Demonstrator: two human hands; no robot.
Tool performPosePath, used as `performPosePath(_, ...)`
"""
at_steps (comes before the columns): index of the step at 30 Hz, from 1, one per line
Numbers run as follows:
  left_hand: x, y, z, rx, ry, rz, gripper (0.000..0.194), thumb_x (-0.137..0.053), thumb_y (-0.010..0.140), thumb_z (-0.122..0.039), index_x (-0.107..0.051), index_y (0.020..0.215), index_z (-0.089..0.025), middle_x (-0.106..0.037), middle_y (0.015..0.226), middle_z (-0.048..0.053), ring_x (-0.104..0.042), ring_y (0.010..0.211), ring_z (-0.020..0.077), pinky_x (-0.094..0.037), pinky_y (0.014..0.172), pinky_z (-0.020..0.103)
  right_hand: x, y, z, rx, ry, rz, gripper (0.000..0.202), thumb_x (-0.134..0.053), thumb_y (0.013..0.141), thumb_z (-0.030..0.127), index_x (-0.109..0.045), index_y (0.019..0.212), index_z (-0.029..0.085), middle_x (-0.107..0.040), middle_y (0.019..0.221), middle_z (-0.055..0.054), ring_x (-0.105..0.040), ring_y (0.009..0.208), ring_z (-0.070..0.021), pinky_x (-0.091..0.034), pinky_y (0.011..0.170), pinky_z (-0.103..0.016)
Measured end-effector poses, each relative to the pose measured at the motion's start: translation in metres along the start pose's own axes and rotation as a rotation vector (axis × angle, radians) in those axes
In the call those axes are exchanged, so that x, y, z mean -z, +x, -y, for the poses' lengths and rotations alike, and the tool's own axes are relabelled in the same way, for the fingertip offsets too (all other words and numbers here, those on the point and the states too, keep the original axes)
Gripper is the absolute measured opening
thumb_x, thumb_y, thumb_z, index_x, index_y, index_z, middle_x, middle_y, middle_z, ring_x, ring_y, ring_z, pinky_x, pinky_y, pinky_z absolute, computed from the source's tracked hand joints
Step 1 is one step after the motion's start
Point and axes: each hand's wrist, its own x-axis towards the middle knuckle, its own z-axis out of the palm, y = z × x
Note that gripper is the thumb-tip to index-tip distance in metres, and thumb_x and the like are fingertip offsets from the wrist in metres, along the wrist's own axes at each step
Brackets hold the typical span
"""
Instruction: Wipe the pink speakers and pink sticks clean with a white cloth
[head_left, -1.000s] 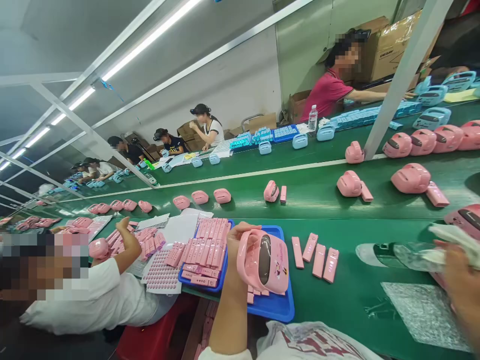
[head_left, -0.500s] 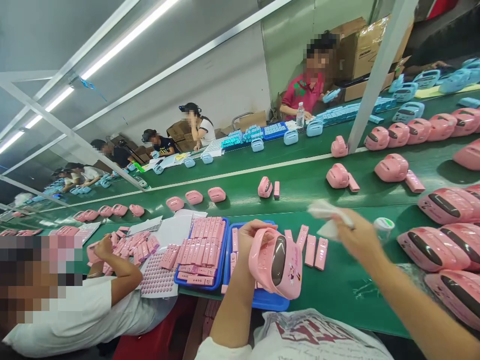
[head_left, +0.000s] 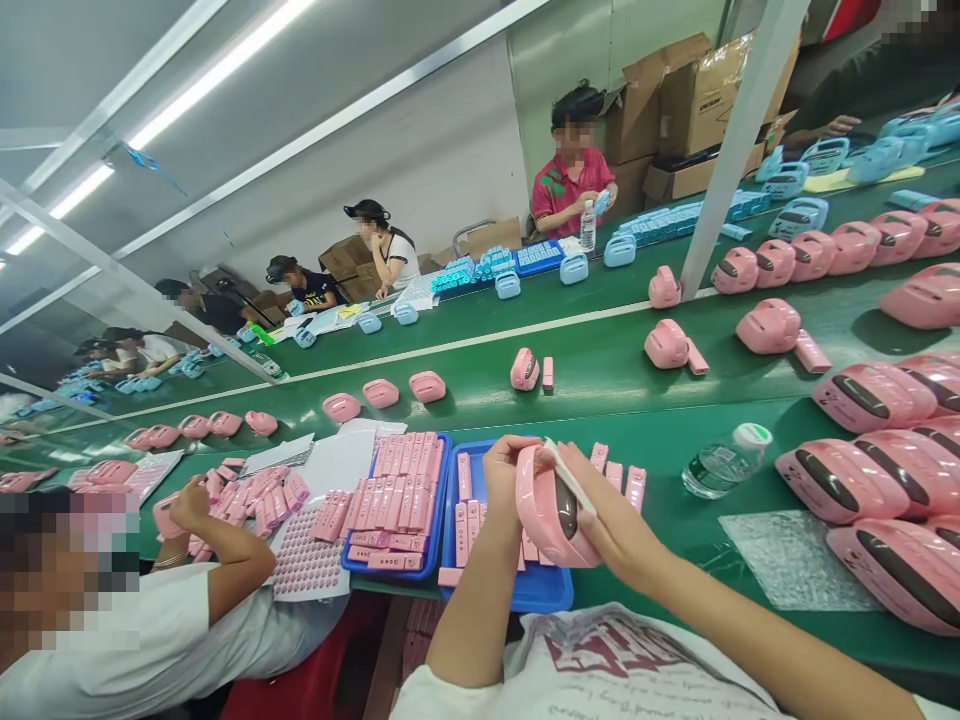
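Observation:
A pink handled casing with a dark oval window is held up in front of me, over the blue tray. My left hand grips it by the handle at its upper left, some fingers hidden behind it. On its right side, my right hand presses a white cloth against the casing, beside the window. Small pink bars lie on the green table just beyond my right hand. More of them are in the blue tray under my forearm.
Pink casings crowd the right side, near a water bottle and a bubble-wrap sheet. Left of me, a person works beside a full blue tray. A slanted metal post rises from the far side. Other people sit across.
My right hand has come left from above the table, bringing the white cloth onto the casing. The bottle and bubble wrap show more fully. The person in red has brought both hands together.

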Motion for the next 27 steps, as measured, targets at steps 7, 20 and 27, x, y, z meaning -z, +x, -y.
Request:
performPosePath(7,-0.002,0.003,0.003,-0.041,0.037,0.039,0.031,-0.084,0.039,-0.023,-0.063,0.060,-0.016,-0.067,0.063,0.001,-0.060,0.057,0.0137,-0.048,0.060,0.029,0.004,0.002,-0.007,-0.107,0.163,0.017,0.066,-0.029,0.088,0.059,-0.025,0.144,0.023,-0.032,0.145,-0.009,-0.024,0.135,-0.0271,-0.017,0.111,-0.051)
performPosePath(20,-0.001,0.024,-0.019,0.011,0.450,0.441,0.038,-0.081,0.054,-0.028,-0.069,0.089,-0.017,-0.068,0.088,0.009,-0.063,0.077,0.0194,-0.049,0.068,0.029,-0.015,-0.006,0.003,-0.964,1.365,-0.053,0.061,-0.057,0.066,0.066,-0.062,0.107,0.021,-0.066,0.108,-0.012,-0.061,0.101,-0.0312,-0.050,0.082,-0.046)
performPosePath(27,0.041,0.000,0.018,0.143,0.224,0.112,0.060,-0.058,0.073,-0.058,-0.050,0.121,-0.022,-0.062,0.107,0.011,-0.061,0.097,0.0227,-0.050,0.079,0.035,-0.024,-0.013,-0.016,-1.049,1.194,-0.296,0.054,-0.056,0.073,0.058,-0.055,0.114,0.024,-0.063,0.115,-0.008,-0.060,0.103,-0.0283,-0.054,0.074,-0.039)
